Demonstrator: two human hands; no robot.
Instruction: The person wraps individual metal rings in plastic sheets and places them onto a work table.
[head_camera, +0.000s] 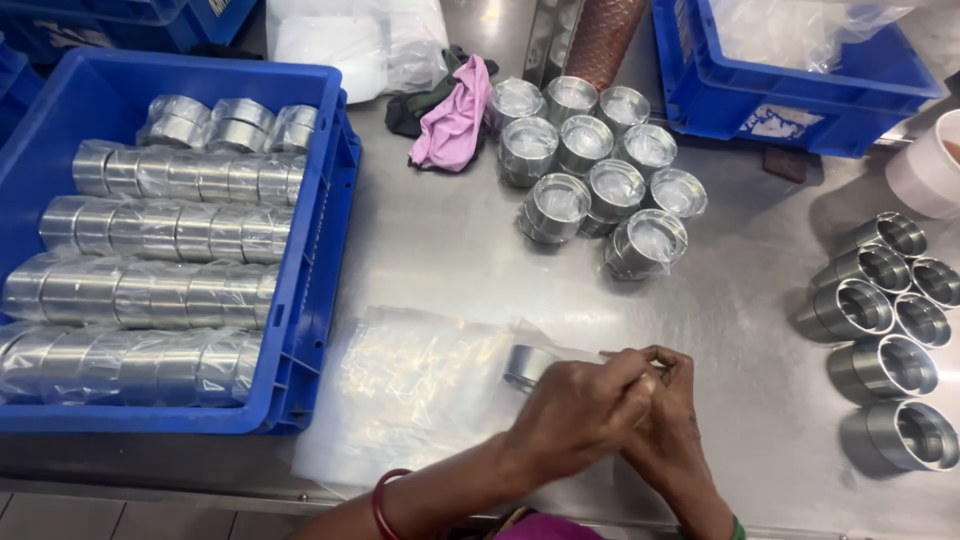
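You get bright, even overhead light; glare sheens the steel counter (450, 250) and wrapped metal rings (590, 170). Shadows stay soft and short. Your hands (610, 410) look slightly blurred.

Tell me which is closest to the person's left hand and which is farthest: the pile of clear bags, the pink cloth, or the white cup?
From the left hand, in the head view:
1. Pile of clear bags, on the table just left of it.
2. Pink cloth, far up the table.
3. White cup, at the right edge.
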